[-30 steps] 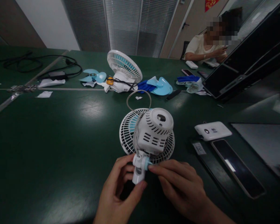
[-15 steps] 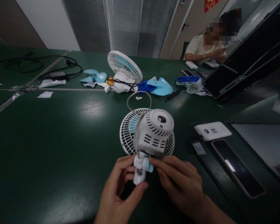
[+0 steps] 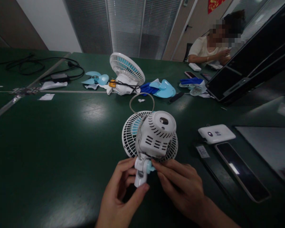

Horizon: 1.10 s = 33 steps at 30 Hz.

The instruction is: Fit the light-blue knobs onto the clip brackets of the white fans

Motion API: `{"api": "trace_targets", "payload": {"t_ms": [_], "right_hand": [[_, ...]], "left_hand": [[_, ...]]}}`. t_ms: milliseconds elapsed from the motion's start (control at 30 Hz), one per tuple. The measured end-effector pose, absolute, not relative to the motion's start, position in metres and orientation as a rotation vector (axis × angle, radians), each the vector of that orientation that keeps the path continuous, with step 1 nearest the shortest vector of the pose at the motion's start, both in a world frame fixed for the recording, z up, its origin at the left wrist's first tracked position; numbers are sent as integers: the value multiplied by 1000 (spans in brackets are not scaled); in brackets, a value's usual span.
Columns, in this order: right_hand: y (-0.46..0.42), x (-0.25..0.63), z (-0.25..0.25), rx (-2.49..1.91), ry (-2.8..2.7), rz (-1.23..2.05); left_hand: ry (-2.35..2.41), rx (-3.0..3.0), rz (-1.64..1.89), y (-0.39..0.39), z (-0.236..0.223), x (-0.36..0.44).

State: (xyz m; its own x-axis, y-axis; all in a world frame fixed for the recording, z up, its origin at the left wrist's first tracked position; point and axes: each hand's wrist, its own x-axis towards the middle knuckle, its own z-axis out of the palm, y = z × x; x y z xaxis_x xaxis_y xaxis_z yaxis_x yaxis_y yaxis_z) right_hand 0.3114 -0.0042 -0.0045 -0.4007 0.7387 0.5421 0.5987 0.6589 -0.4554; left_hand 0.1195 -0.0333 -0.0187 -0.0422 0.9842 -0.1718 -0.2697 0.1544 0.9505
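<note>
A small white fan point(image 3: 156, 136) rests face down on its grille, its vented motor housing turned up. From the housing, a short white bracket point(image 3: 139, 180) points toward me. My left hand point(image 3: 123, 190) is closed around this bracket, thumb at its lower end and fingers on its left side. On the bracket's right side sits a light-blue knob point(image 3: 149, 167). The fingers of my right hand point(image 3: 180, 183) are pinched at that knob, the index fingertip by its upper edge. A grey cord point(image 3: 138, 136) runs along the housing and loops behind it.
A second white fan point(image 3: 127, 74) stands at the back between light-blue fan blades point(image 3: 165, 88) and blue gloves. At right lie a white device point(image 3: 216, 133), a phone point(image 3: 242, 171) and a dark strap. A black case point(image 3: 249, 57) and a seated person are farther back. Black cables point(image 3: 26, 65) lie far left.
The light-blue knob has turned on the bracket, its wing showing at different angles. My right fingers have shifted slightly around it. My left hand keeps its hold; the fan stays nearly still.
</note>
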Motion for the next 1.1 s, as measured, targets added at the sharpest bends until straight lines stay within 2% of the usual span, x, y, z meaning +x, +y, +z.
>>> {"api": "trace_targets", "payload": {"t_ms": [333, 567, 867, 1000, 1100], "right_hand": [[-5, 313, -10, -1032, -2203, 274], [0, 319, -10, -952, -2223, 115], [2, 314, 1, -900, -2132, 113], [-5, 303, 1, -1024, -1988, 287], [-10, 291, -4, -1055, -1747, 622]], "left_hand": [[1136, 815, 1244, -32, -16, 119], [1086, 921, 1214, -32, -17, 116], [1068, 925, 1192, -33, -16, 117], [1080, 947, 1198, -32, -19, 116], [1056, 965, 1189, -33, -20, 115]]}}
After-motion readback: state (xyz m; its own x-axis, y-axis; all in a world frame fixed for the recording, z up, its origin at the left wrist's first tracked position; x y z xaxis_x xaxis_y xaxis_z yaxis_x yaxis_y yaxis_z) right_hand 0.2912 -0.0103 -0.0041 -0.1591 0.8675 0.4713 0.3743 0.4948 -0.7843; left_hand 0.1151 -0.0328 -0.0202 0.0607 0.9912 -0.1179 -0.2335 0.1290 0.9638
